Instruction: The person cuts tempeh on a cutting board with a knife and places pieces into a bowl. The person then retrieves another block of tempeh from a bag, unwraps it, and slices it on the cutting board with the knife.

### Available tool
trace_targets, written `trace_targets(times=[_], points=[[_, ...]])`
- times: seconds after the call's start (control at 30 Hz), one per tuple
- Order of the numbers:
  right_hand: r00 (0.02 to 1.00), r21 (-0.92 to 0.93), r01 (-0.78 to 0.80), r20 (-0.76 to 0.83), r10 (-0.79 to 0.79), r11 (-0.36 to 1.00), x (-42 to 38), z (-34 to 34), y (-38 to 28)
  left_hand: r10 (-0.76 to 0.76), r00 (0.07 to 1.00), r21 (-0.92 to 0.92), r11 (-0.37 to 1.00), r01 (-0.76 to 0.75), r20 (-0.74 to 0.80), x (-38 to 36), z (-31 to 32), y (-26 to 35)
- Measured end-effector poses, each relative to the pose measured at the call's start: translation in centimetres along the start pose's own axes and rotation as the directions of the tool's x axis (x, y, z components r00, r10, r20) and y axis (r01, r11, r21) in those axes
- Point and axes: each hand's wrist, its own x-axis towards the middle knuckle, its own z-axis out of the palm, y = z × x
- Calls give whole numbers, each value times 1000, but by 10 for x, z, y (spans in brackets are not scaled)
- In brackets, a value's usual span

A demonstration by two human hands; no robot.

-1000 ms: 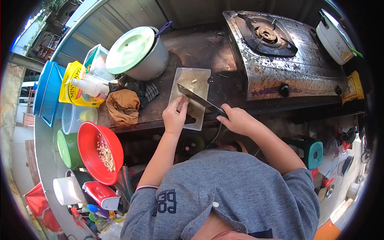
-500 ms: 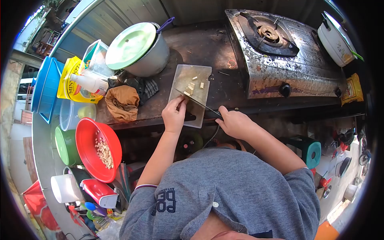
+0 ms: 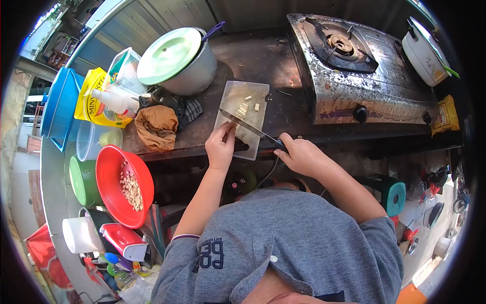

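Observation:
My right hand is closed around the black handle of a kitchen knife. The blade slants up and left across a translucent cutting board. Beside the blade, the fingers of my left hand are pinched together at the board's left side. They seem to grip a pale piece of food, mostly hidden by fingers and blade. Small pale cut pieces lie on the board just beyond the blade, a few of them apart from the rest.
Left of me, a red basin holds many pale cut pieces. A grey pot with a green lid stands behind a brown cloth. On the right are a worn gas stove and a white pot. A yellow pouch stands far left.
The knife's blade has shifted left and shows more of its flat side. My right hand has moved slightly right; my left hand stays pinched near the blade.

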Motion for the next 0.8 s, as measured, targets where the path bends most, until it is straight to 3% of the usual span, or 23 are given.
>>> trace_targets(times=[0.3, 0.53, 0.63, 0.8], points=[[996, -63, -70, 55, 73, 996, 9, 16, 2, 21, 1000, -29, 999, -22, -11, -1, 4, -8], [1000, 23, 28, -12, -27, 999, 9, 4, 8, -31, 998, -153, 988, 22, -56, -5, 2, -1], [1000, 48, 0, 13, 0, 999, 1, -1, -1, 81, 992, -78, 993, -89, -94, -6, 0, -7], [1000, -25, 6, -22, -6, 1000, -3, -2, -7, 26, 999, -60, 998, -28, -33, -7, -1, -6]])
